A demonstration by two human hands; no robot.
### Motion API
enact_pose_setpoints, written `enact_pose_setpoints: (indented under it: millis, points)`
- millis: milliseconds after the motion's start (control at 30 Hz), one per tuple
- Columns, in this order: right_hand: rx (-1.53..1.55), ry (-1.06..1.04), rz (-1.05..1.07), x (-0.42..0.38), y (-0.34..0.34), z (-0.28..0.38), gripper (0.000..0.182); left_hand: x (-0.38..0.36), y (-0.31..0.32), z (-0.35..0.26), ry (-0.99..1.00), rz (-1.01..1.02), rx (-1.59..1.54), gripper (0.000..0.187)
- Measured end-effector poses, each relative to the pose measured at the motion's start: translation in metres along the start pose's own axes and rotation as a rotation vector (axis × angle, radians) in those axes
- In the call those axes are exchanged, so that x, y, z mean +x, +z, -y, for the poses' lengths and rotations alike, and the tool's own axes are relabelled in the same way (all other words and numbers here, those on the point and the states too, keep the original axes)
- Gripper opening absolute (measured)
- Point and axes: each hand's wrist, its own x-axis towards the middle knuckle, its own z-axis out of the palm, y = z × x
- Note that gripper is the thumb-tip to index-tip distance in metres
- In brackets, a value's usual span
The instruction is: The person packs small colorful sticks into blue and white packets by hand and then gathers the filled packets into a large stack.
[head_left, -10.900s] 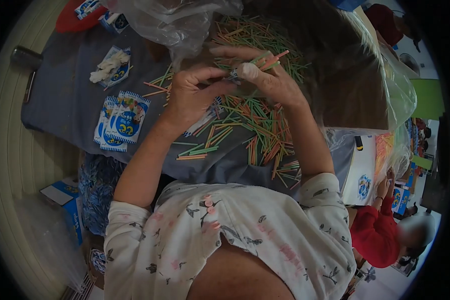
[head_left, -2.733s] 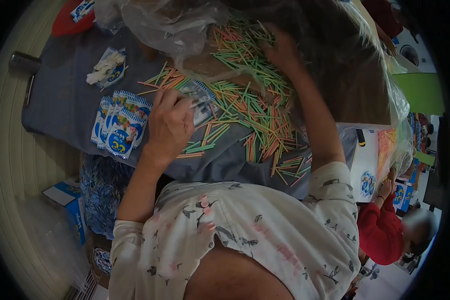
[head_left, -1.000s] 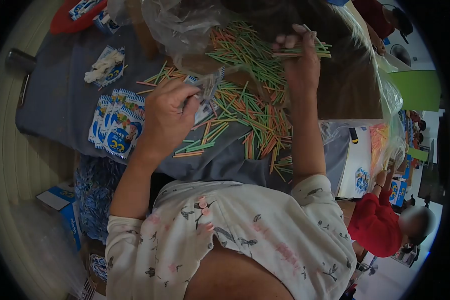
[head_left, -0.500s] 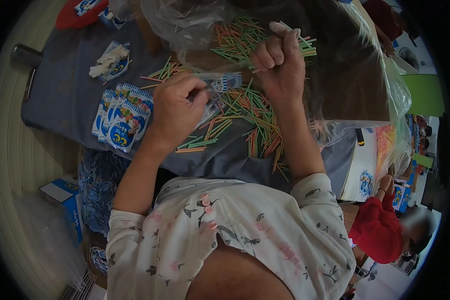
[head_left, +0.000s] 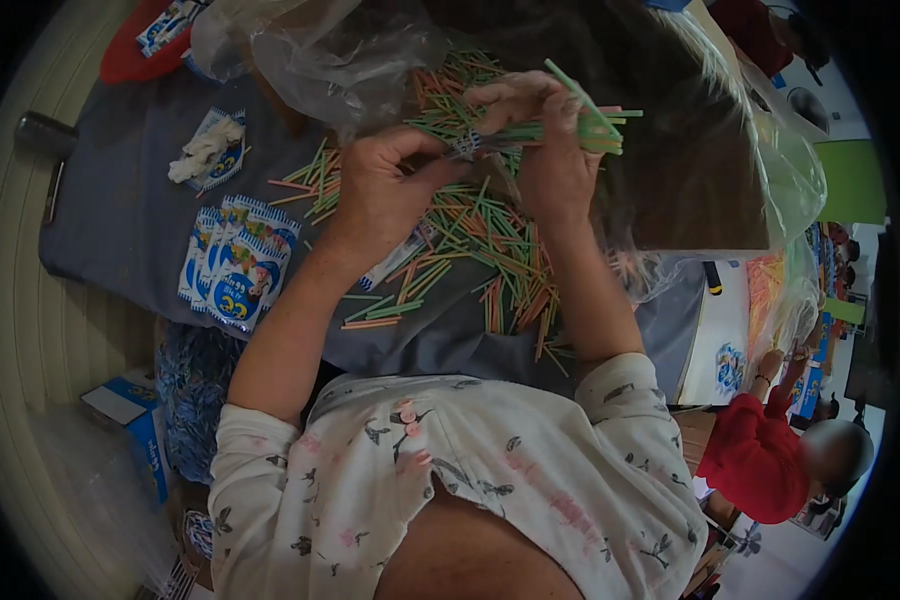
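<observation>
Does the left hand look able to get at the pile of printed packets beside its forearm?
Probably yes: the printed packets lie uncovered on the grey cloth, but the left hand is pinching another packet and would likely need freeing first.

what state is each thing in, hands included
left hand: closed, pinching small bag
right hand: curled round bunch of sticks
small bag: partly hidden, fill unclear
loose sticks: scattered, overlapping
printed packets: overlapping, picture side up
white wad: crumpled
plastic sheet: wrinkled
red bowl: holding packets
</observation>
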Motion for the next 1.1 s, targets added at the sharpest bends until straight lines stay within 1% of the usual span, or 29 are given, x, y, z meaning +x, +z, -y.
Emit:
enact_pose_setpoints:
  millis: [33,100,167,233,300,333,367,400,433,500,567,600,633,667,700,733,800,833,867,900,933,967,1000,1033,1067,1100]
  points:
    - [0.000,-0.004,0.002,-0.001,-0.001,-0.003,0.046,0.002,0.002,0.003,-0.003,-0.012,-0.004,0.008]
    - [-0.087,-0.015,0.091,-0.003,-0.001,-0.007,0.048,0.006,0.005,0.006,-0.007,-0.031,-0.005,0.007]
    - [-0.084,-0.025,0.089,-0.003,0.004,-0.011,0.045,0.010,0.006,0.007,-0.005,0.016,-0.027,0.007]
    - [-0.088,-0.040,0.082,0.001,0.004,-0.013,0.043,0.015,0.010,0.007,0.020,-0.003,-0.044,0.007]
    - [0.024,0.164,0.074,0.009,-0.001,-0.015,0.044,0.020,0.013,0.011,0.046,-0.018,-0.064,0.008]
    - [0.022,0.159,0.074,0.012,-0.005,-0.012,0.044,0.024,0.014,0.017,0.101,-0.028,-0.079,0.009]
    - [-0.122,0.177,0.100,0.016,-0.009,-0.009,0.046,0.028,0.015,0.021,0.157,-0.040,-0.093,0.009]
    - [-0.267,0.194,0.126,0.019,-0.012,-0.006,0.048,0.031,0.014,0.019,0.164,-0.041,-0.094,0.009]
    - [-0.269,0.189,0.127,0.022,-0.016,-0.008,0.048,0.034,0.013,0.017,0.161,-0.022,-0.071,0.010]
    - [-0.301,0.285,0.245,0.026,-0.023,-0.017,0.054,0.040,0.016,0.018,0.163,-0.002,-0.052,0.010]
    - [-0.267,0.303,0.217,0.026,-0.026,-0.016,0.057,0.049,0.022,0.028,0.276,-0.023,-0.083,0.012]
    - [-0.229,0.322,0.192,0.028,-0.027,-0.016,0.060,0.051,0.021,0.024,0.281,-0.025,-0.083,0.012]
    - [-0.229,0.318,0.194,0.030,-0.031,-0.018,0.060,0.052,0.020,0.018,0.160,-0.001,-0.084,0.013]
    - [-0.201,0.242,0.169,0.033,-0.038,-0.020,0.062,0.053,0.019,0.015,0.038,0.024,-0.085,0.015]
    - [-0.172,0.167,0.144,0.036,-0.040,-0.020,0.064,0.055,0.020,0.015,0.040,0.022,-0.085,0.015]
    - [-0.172,0.166,0.145,0.037,-0.036,-0.020,0.064,0.057,0.021,0.017,0.015,0.016,-0.136,0.016]
    - [-0.136,0.045,-0.145,0.035,-0.024,-0.019,0.066,0.060,0.022,0.019,-0.011,0.007,-0.186,0.017]
    - [-0.136,0.047,-0.145,0.032,-0.023,-0.021,0.066,0.060,0.023,0.020,0.027,0.028,-0.174,0.017]
    - [-0.228,0.089,0.034,0.027,-0.023,-0.025,0.069,0.060,0.024,0.021,0.062,0.052,-0.161,0.018]
    - [-0.319,0.135,0.209,0.022,-0.022,-0.025,0.072,0.060,0.025,0.024,0.056,0.060,-0.163,0.018]
    - [-0.302,0.236,0.328,0.024,-0.019,-0.015,0.077,0.059,0.026,0.028,0.097,0.069,-0.199,0.015]
    - [-0.303,0.244,0.319,0.023,-0.021,-0.018,0.077,0.057,0.028,0.030,0.138,0.077,-0.236,0.014]
    - [-0.057,0.293,0.232,0.027,-0.025,-0.025,0.078,0.053,0.028,0.029,0.133,0.084,-0.239,0.014]
    - [0.191,0.335,0.144,0.029,-0.026,-0.030,0.079,0.050,0.026,0.028,0.087,0.082,-0.264,0.014]
    - [0.196,0.338,0.144,0.029,-0.026,-0.031,0.079,0.047,0.024,0.026,0.041,0.075,-0.285,0.013]
    - [0.031,0.256,0.131,0.028,-0.026,-0.031,0.079,0.045,0.021,0.024,0.036,0.070,-0.279,0.013]
